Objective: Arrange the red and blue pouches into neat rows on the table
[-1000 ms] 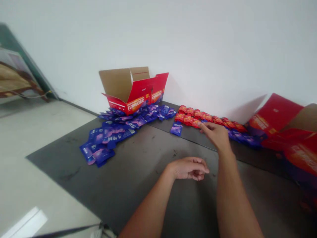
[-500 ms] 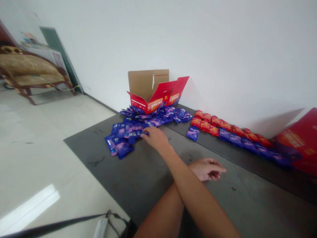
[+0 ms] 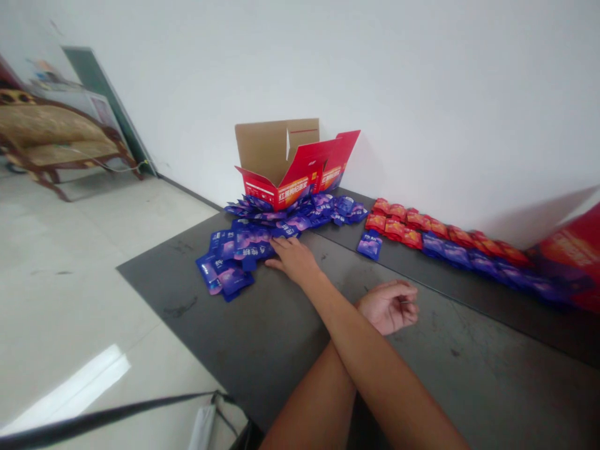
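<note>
Left grip (image 3: 387,307): loosely curled on the grey board (image 3: 244,350), nothing visible in it, well apart from the pile. Right grip (image 3: 293,259): open, palm down, nearer, touching the front edge of the blue sachets (image 3: 248,247) — heap spread leftward along the wall, lower layers hidden. Beyond, a red-printed carton (image 3: 300,169).
</note>
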The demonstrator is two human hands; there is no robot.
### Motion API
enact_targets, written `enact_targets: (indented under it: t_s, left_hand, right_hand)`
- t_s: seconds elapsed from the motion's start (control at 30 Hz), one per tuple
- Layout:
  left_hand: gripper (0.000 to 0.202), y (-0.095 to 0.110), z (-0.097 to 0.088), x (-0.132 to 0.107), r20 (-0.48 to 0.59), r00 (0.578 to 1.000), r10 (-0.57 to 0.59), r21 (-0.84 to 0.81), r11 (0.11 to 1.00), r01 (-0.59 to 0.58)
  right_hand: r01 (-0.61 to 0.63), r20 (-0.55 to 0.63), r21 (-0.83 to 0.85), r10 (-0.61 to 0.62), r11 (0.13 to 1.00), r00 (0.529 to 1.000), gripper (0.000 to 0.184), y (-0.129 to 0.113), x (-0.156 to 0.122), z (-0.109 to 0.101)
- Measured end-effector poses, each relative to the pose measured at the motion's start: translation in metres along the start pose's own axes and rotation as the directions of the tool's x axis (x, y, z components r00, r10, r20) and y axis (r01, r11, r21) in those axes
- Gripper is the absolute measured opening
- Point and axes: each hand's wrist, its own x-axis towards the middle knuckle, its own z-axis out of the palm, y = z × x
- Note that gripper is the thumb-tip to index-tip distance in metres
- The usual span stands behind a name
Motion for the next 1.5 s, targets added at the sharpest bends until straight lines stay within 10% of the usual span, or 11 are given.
enact_targets:
  t_s: [0.47, 0.8, 1.0, 1.27, 1.37, 1.5]
  left_hand:
    - [0.03, -0.015, -0.002, 0.007, -0.103, 0.99, -0.099, 0.232, 0.965, 0.121]
    - [0.029, -0.024, -0.012, 0.019, -0.226, 0.97, -0.094, 0.46, 0.867, 0.192]
    - [0.019, -0.028, -0.009, 0.009, -0.137, 0.99, -0.039, 0.429, 0.898, 0.095]
    - [0.018, -0.017, 0.002, -0.008, 0.074, 0.952, -0.297, 0.495, 0.84, 0.224]
    - [0.019, -0.014, 0.008, -0.017, 0.263, 0.834, -0.486, 0.542, 0.789, 0.289]
    - [0.024, -0.012, 0.01, -0.022, 0.352, 0.726, -0.591, 0.586, 0.744, 0.321]
  right_hand:
    - [0.003, 0.218, -0.078, 0.014, 0.997, 0.976, 0.043, -0.006, -0.037, -0.045]
    - [-0.106, -0.086, 0.176, 0.123, 0.979, 0.989, 0.018, 0.031, -0.078, -0.079]
    - [-0.26, -0.38, 0.592, 0.549, 0.763, 0.744, 0.031, 0.108, -0.125, -0.111]
    - [-0.336, 0.06, 0.938, 0.915, 0.085, 0.399, 0.022, 0.187, -0.164, -0.095]
    - [-0.292, 0.181, 0.953, 0.922, -0.079, 0.341, 0.014, 0.194, -0.162, -0.077]
    - [-0.344, 0.169, 0.939, 0.909, -0.031, 0.38, 0.019, 0.192, -0.153, -0.063]
